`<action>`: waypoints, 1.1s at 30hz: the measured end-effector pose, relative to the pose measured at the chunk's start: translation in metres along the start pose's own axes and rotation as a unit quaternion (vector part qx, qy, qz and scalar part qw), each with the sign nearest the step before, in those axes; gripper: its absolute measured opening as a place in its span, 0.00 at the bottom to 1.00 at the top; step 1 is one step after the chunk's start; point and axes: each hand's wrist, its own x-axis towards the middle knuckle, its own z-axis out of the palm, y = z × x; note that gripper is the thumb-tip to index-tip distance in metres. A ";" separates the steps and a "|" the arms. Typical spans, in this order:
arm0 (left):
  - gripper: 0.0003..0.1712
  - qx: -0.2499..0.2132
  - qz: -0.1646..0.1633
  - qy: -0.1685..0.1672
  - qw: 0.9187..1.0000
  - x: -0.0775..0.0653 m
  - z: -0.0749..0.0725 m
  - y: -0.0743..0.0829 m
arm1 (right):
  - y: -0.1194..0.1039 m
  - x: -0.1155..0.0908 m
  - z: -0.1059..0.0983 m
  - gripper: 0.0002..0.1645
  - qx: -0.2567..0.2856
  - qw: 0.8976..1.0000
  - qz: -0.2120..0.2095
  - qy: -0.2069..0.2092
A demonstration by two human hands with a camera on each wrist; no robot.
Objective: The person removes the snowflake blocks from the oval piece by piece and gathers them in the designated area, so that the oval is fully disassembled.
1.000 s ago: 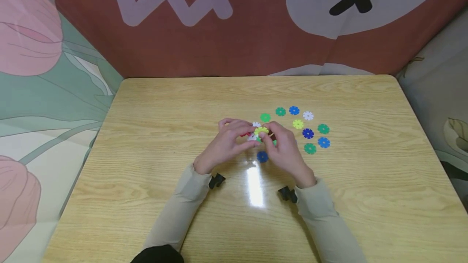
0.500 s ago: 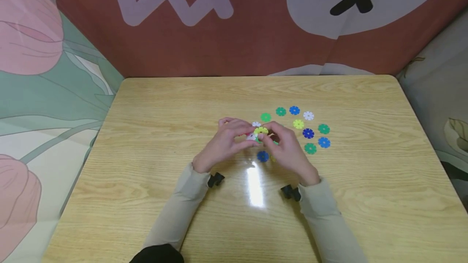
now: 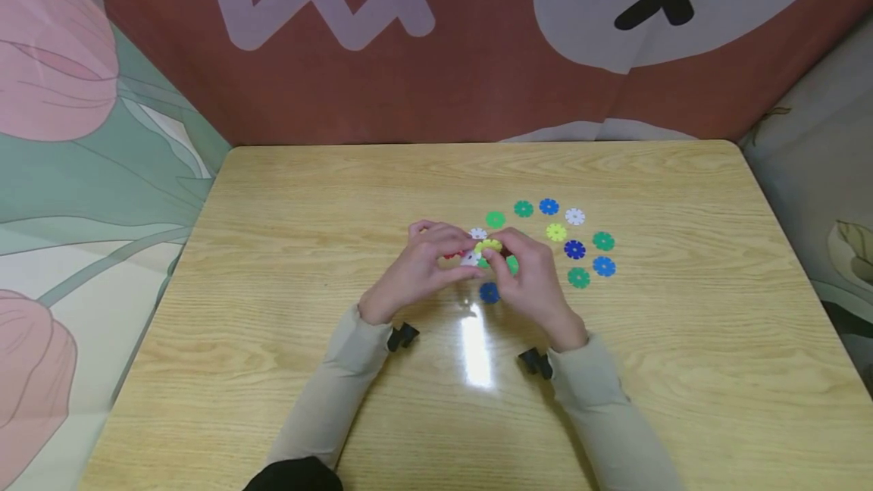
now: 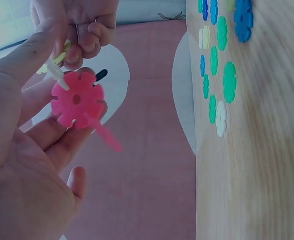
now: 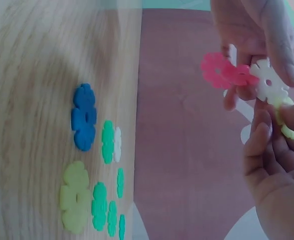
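Observation:
Over the middle of the table, my left hand [image 3: 424, 258] holds a small chain of joined notched plastic snowflake discs. The chain includes a pink disc [image 4: 90, 92], a second pink disc [image 5: 243, 75] slotted into it at an angle, and a white disc [image 5: 260, 89]. In the left wrist view, its fingers lie behind the pink disc. My right hand [image 3: 537, 279] pinches a yellow disc [image 3: 488, 245] between thumb and forefinger. That yellow disc meets the edge of the white one; whether their slots are engaged I cannot tell.
Loose discs lie on the wooden table [image 3: 273, 248], mostly to the right: several green ones [image 3: 578, 277], several blue ones [image 3: 604, 267], another yellow disc [image 3: 556, 232] and a white one [image 3: 575, 216]. A blue disc [image 3: 489, 292] lies just before the hands. A printed cloth [image 3: 477, 82] hangs behind.
My right hand shifts slightly right, then back left, still pinching the yellow disc, whose tilt changes a little. The left hand stays nearly still. The loose discs have not moved.

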 end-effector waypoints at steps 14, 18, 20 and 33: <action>0.23 -0.010 -0.004 0.011 1.000 0.000 -0.001 0.001 | 0.003 0.000 0.000 0.04 0.031 0.999 -0.003 0.029; 0.22 -0.012 -0.009 0.016 1.000 0.000 -0.002 0.000 | 0.005 0.001 -0.003 0.03 0.043 0.998 0.000 0.038; 0.22 -0.010 -0.012 0.019 1.000 0.000 -0.003 0.000 | 0.006 0.002 -0.004 0.03 0.047 0.998 0.010 0.040; 0.19 -0.022 -0.037 0.028 0.999 0.000 -0.007 -0.001 | 0.010 0.001 -0.009 0.06 0.009 0.991 0.125 -0.049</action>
